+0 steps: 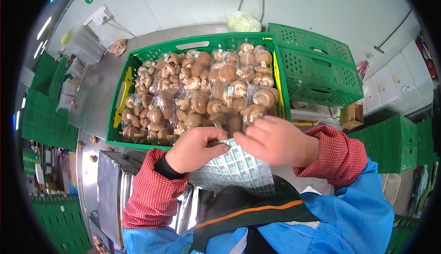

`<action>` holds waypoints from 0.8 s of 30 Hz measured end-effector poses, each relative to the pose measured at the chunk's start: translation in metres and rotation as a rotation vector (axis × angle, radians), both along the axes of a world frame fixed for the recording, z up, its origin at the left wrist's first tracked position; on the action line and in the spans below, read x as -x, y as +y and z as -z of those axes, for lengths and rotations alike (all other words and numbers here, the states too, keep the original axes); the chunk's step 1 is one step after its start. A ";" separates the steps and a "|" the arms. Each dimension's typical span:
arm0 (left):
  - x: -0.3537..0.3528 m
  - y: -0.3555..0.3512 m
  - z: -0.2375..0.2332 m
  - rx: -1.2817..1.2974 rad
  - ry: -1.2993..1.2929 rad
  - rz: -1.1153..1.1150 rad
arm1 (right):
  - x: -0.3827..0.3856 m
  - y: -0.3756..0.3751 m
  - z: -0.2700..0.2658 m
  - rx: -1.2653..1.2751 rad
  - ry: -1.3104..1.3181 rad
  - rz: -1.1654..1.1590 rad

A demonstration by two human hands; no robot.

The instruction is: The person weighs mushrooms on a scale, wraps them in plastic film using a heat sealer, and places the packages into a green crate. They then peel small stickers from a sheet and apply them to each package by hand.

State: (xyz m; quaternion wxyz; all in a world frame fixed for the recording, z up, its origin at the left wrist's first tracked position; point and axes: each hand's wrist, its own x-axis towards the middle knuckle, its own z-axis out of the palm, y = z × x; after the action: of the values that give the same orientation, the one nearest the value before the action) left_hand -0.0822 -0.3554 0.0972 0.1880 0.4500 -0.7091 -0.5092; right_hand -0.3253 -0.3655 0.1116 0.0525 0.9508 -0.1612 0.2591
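A sheet of small printed sticker labels [243,169] hangs in front of my body, below the crate's front edge. My left hand [197,149] pinches its upper left corner between thumb and fingers. At the sheet's upper right edge is my right hand [280,140], slightly blurred, its thumb and fingers drawn together; whatever sits between the fingertips is hidden. Just beyond both hands, a green crate [285,86] holds several clear-wrapped packs of brown mushrooms [197,72]. Small labels show on some of the packs, including one front pack [225,100].
Closed green crates [317,66] are stacked right of the mushroom crate. A steel table [94,102] lies under it, with loose mushrooms [93,158] at the left. More green crates [50,116] stand far left and others [390,139] at right. A bagged pale vegetable [243,22] lies behind.
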 end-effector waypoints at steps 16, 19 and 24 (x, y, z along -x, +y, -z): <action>0.029 0.013 -0.029 -0.118 0.016 -0.191 | 0.057 -0.118 0.046 -0.520 -0.192 0.197; 0.037 0.011 -0.040 -0.034 -0.050 -0.158 | 0.064 -0.097 0.001 -0.846 -0.233 0.179; 0.076 -0.011 -0.059 0.262 -0.146 -0.094 | 0.087 -0.062 -0.011 -1.103 0.046 -0.041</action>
State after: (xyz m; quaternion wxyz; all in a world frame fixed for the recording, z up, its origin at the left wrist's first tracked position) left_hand -0.1583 -0.3663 0.1565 0.2167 0.4900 -0.7595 -0.3689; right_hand -0.4126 -0.4272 0.1225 -0.4548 0.8458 -0.2534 0.1165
